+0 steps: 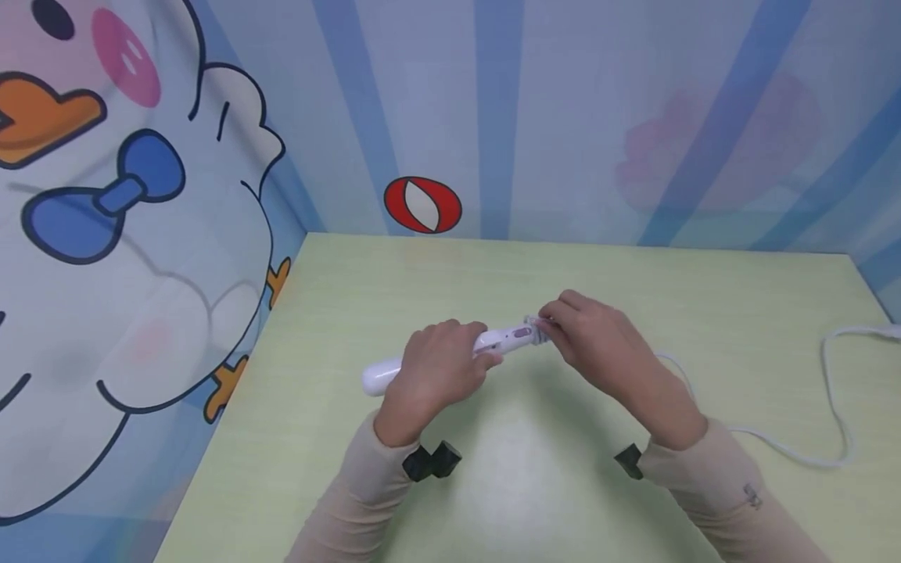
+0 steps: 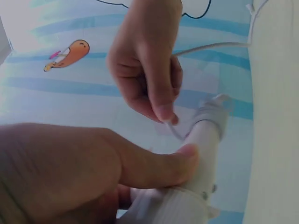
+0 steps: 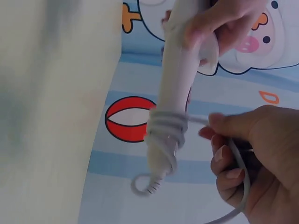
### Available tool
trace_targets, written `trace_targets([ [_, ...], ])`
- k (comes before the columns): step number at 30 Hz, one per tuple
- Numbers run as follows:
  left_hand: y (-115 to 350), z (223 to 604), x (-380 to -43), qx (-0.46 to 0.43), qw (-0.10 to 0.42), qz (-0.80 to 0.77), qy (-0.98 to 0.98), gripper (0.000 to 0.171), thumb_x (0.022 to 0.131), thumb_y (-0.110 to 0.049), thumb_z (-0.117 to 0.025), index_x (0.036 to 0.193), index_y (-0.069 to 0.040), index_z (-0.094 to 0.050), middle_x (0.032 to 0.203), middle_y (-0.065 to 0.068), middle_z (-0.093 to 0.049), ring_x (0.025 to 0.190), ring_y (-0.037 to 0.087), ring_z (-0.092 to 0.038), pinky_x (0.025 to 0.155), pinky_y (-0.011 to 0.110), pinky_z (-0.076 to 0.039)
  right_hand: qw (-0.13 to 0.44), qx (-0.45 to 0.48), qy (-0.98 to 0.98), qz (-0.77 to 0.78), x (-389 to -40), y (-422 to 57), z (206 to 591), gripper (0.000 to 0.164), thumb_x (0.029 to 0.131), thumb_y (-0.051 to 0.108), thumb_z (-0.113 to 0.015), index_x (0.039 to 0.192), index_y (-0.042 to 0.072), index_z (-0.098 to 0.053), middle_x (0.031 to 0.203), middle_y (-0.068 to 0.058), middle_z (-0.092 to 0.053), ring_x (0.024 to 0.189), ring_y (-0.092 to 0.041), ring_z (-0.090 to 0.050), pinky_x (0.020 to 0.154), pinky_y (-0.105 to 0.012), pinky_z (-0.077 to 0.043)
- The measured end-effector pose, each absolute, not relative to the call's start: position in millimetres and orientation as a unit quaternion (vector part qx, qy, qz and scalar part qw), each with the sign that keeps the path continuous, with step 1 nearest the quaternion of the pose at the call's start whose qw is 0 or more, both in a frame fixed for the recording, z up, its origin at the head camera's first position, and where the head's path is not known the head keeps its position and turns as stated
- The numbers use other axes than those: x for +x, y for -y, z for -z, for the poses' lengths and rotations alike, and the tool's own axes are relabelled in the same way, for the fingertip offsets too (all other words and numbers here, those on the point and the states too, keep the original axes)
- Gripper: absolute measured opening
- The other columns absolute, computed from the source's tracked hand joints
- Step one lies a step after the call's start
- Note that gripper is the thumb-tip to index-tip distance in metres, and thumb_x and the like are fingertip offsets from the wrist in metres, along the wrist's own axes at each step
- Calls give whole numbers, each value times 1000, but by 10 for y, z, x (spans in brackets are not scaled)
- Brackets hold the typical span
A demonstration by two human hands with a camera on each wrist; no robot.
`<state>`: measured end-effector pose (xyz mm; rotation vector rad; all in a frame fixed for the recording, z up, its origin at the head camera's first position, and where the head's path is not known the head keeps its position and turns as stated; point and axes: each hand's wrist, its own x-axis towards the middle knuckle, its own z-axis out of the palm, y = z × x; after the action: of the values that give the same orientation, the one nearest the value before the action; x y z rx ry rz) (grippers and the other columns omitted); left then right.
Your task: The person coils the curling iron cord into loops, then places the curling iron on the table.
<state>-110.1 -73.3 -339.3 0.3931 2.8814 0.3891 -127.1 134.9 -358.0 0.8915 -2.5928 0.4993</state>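
My left hand [image 1: 438, 367] grips a white curling iron [image 1: 381, 377] round its middle, holding it slanted over the table. Purple parts show near its cord end in the head view. A thin white cord [image 3: 167, 126] is wound in several loops about that end, below a short coiled strain relief in the right wrist view. With thumb and forefinger, my right hand [image 1: 601, 340] pinches the cord beside the loops. In the right wrist view the cord runs on through the curled fingers of the right hand [image 3: 261, 154]. The left thumb [image 2: 180, 163] presses along the handle.
The cord's tail [image 1: 831, 461] trails over the pale green table [image 1: 535, 500] to the right edge. Printed walls with a cartoon duck [image 1: 141, 313] and a red ball [image 1: 422, 205] rise at the left and back. Both wrists carry small black devices [image 1: 431, 461].
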Motion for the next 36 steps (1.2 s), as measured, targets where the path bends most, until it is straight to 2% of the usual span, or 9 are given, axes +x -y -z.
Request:
trace_targets([
  [7,730,3495,-1207,106,46,-177,-977,33,92,-41,-60,113,-15,-62,77,0,-56,68,15,-52,56,28,-39,127,230,931,-252,-1196,-1258,3640,15,95,11,-58,101,1,-66,81,-8,-59,60,-14,-44,54,-27,-38],
  [13,748,3525,-1255,74,26,-229,-970,36,91,-40,-62,117,-16,-61,81,0,-58,71,16,-53,60,30,-41,157,205,917,-302,-1140,-1219,3792,18,94,12,-58,104,1,-68,77,-4,-58,61,-12,-44,54,-26,-39],
  [18,794,3526,-1259,84,52,-288,-952,37,91,-39,-63,122,-18,-61,91,0,-63,73,17,-55,59,29,-42,195,200,890,-360,-1107,-1253,3938,18,90,7,-64,106,1,-70,72,0,-56,59,-8,-44,51,-22,-39],
  [24,861,3495,-1246,104,96,-355,-924,39,92,-40,-62,123,-17,-60,90,1,-62,69,17,-54,56,28,-43,220,219,846,-432,-1139,-1340,4035,17,86,2,-68,103,3,-72,76,-1,-66,61,-6,-58,54,-14,-44],
  [27,892,3457,-1240,122,107,-379,-911,37,92,-40,-61,121,-18,-61,84,1,-59,64,17,-51,54,28,-41,201,218,834,-466,-1160,-1391,4030,18,87,3,-68,103,7,-73,77,0,-69,65,-7,-61,58,-14,-45],
  [31,920,3400,-1228,147,118,-395,-899,31,92,-40,-60,115,-19,-62,80,2,-57,62,16,-49,53,27,-38,155,210,831,-491,-1194,-1483,4018,19,89,5,-66,105,12,-73,79,1,-70,66,-5,-57,57,-17,-41],
  [33,927,3379,-1221,156,125,-400,-894,30,93,-41,-60,113,-19,-62,82,2,-57,64,17,-49,54,27,-38,136,219,827,-500,-1223,-1526,4020,17,89,4,-65,102,10,-73,83,-1,-72,69,-4,-57,58,-19,-41],
  [36,936,3366,-1211,169,134,-403,-890,28,93,-41,-60,112,-20,-62,85,1,-57,70,17,-51,58,28,-39,120,252,811,-515,-1279,-1579,4035,13,87,0,-65,96,5,-72,91,-3,-73,77,0,-62,67,-18,-47],
])
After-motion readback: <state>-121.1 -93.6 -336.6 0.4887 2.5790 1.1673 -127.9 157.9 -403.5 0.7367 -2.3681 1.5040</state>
